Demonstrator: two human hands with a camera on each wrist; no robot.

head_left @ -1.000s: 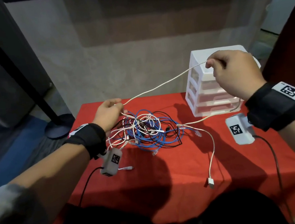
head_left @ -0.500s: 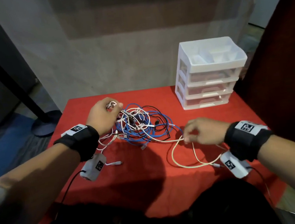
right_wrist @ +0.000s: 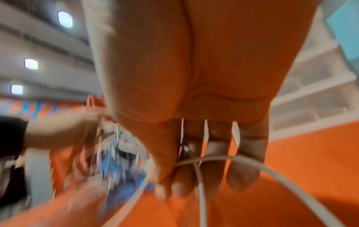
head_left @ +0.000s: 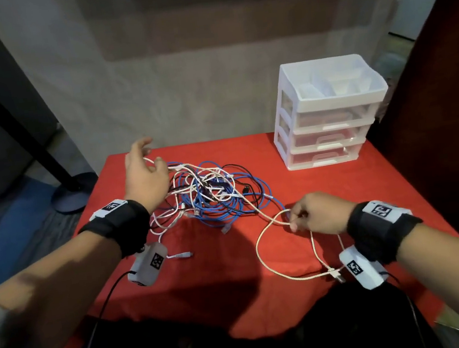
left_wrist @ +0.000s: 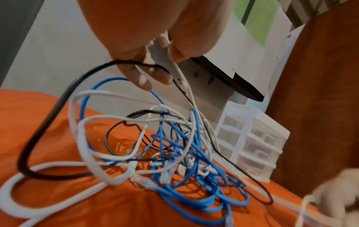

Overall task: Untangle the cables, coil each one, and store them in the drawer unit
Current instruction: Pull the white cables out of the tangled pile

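Observation:
A tangle of blue, white and black cables lies on the red table. My left hand hovers at the tangle's left edge. In the left wrist view its fingers curl round a thin white cable that runs down into the pile. My right hand is low at the front right and pinches a cream cable. That cable loops on the cloth to a plug. The white drawer unit stands at the back right, drawers closed.
A white plug lies by my left wrist. A black stand base sits on the floor left of the table. A grey wall backs the table and a dark panel rises on the right.
My right hand came down from beside the drawer unit to the table's front right, drawing the cream cable into a loop. My left hand has lifted a little and spread its fingers.

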